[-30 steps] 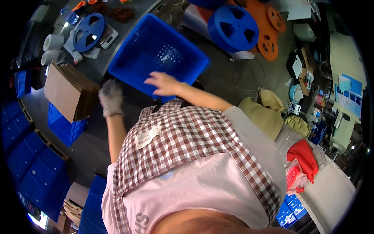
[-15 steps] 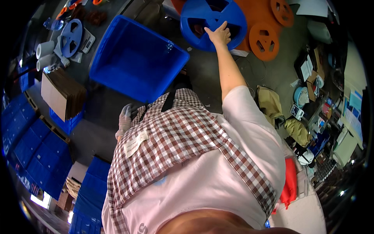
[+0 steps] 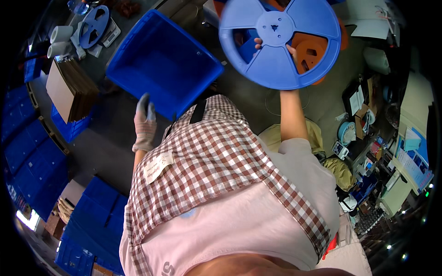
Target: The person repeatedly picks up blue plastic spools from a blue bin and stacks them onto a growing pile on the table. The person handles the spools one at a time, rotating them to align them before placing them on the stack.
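hands: right hand (image 3: 271, 46) is up at 12 o'clock, mostly hidden behind the big blue reel (image 3: 280, 41); fingertips show through the spoke windows beside the hub, so it's gripping the reel from the far side, arm stretched out. left hand (image 3: 145, 120) in a grey knit glove hangs at 10 o'clock, fingers loosely extended, holding nothing, just beside the near corner of the blue plastic crate (image 3: 163, 62); can't tell if it touches the rim. reel is lifted off the tabletop (image 3: 248, 99), face tilted toward the camera, over a stack of orange reels (image 3: 313, 50) at 1 o'clock. handling guess: thin moulded plastic flanges with cutouts, looks light and stiff-ish, but wide flanges will flex and could crack if squeezed at the rim. smooth surface, likely slippery bare-handed. best hold looks like the hub or a spoke edge through a window, as now; two hands on opposite rim edges if it carries wound tape. another blue reel (image 3: 94, 25) lies at 10–11 o'clock, cardboard stack (image 3: 69, 89) at 9.
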Motion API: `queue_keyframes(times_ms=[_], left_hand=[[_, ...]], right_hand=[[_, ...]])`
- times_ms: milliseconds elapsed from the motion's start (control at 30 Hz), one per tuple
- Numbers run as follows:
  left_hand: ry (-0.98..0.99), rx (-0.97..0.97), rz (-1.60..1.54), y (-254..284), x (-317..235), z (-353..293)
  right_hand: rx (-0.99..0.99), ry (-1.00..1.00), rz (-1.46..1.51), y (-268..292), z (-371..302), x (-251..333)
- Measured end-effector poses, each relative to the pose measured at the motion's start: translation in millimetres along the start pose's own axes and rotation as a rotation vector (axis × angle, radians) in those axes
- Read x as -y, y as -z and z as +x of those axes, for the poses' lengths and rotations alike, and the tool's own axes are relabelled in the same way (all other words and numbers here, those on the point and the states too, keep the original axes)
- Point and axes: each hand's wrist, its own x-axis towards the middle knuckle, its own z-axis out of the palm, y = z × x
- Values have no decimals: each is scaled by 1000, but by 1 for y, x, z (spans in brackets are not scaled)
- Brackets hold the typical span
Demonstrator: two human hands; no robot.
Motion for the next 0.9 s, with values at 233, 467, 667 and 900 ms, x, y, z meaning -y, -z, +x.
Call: queue_keyframes(times_ms=[233, 467, 667, 900], left_hand=[[-871, -73, 310, 33, -156, 21], [-863, -11, 544, 14, -209, 8], [-855, -166, 438, -14, -162, -10], [-1134, 171, 75, -4, -188, -52]], right_hand=[[343, -217, 217, -70, -8, -83], [342, -506, 9, -107, -43, -111], [415, -575, 6, -118, -49, -131], [452, -578, 3, -128, -58, -142]])
